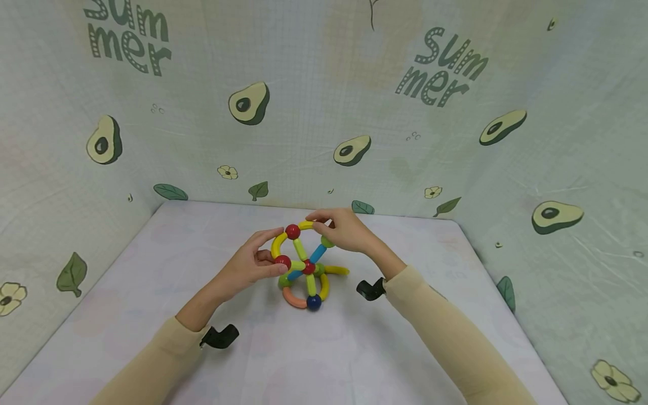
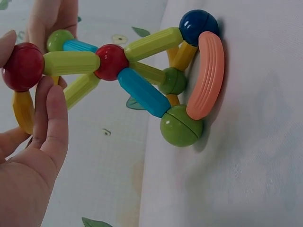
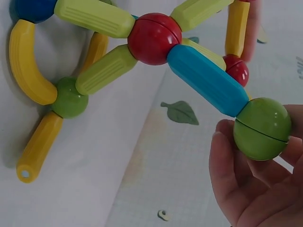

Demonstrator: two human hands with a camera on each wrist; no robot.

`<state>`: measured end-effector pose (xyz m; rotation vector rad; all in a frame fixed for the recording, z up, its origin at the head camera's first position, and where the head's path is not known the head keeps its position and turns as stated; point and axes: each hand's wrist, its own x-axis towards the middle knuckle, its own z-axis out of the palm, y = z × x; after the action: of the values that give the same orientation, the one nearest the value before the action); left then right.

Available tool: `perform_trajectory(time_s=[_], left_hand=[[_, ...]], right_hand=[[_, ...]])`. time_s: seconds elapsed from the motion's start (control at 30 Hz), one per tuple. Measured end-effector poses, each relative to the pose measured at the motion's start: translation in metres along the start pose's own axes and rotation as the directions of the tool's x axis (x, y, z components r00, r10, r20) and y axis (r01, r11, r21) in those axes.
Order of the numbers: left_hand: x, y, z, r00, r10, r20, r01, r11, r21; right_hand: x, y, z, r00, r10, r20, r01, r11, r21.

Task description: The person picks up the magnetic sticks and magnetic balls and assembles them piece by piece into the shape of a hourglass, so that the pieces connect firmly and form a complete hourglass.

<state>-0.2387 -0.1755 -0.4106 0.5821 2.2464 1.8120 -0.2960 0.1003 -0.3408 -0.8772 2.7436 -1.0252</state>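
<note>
A magnetic ball-and-stick toy structure (image 1: 310, 283) stands on the table, with sticks radiating from a central red ball (image 3: 154, 39). My left hand (image 1: 243, 261) grips its left side, thumb against a red ball (image 2: 22, 66) and fingers around the curved yellow stick (image 2: 22, 111). On the upper right, my right hand (image 1: 346, 229) holds a green ball (image 3: 262, 129) at the end of a blue stick (image 3: 208, 80), and its fingertips reach the top yellow stick (image 1: 306, 225). Below, a dark blue ball (image 2: 199, 27) and a curved salmon stick (image 2: 207, 75) form part of the base.
One yellow stick (image 1: 336, 270) juts out to the right from the base, its far end free. The pale table (image 1: 324, 360) is bordered by hanging cloth (image 1: 304, 157) printed with avocados and leaves. Black wrist mounts (image 1: 220, 336) are on both sleeves.
</note>
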Motion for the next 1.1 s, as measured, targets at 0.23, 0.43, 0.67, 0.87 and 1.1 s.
perform_trajectory(time_s=[0.23, 0.43, 0.67, 0.87, 1.1], left_hand=[[0.001, 0.000, -0.002, 1.000, -0.012, 0.023, 0.012, 1.000, 0.000], [0.000, 0.002, -0.007, 0.997, -0.058, 0.059, 0.059, 0.998, -0.012], [0.003, 0.001, -0.009, 0.989, -0.065, 0.136, 0.076, 0.994, -0.076], [0.009, 0.002, -0.005, 0.985, -0.070, 0.158, 0.084, 0.993, -0.086], [0.011, 0.008, -0.001, 0.988, -0.084, 0.132, 0.095, 0.992, -0.077]], right_hand=[[-0.017, 0.004, 0.000, 0.998, -0.005, 0.056, 0.000, 0.996, 0.090], [-0.021, 0.010, 0.002, 0.999, 0.017, 0.038, -0.021, 0.994, 0.107], [-0.018, 0.018, 0.009, 0.999, 0.042, 0.003, -0.042, 0.985, 0.166], [-0.015, 0.026, 0.014, 0.999, 0.029, -0.030, -0.023, 0.981, 0.191], [-0.015, 0.030, 0.014, 1.000, 0.010, -0.019, -0.006, 0.980, 0.201]])
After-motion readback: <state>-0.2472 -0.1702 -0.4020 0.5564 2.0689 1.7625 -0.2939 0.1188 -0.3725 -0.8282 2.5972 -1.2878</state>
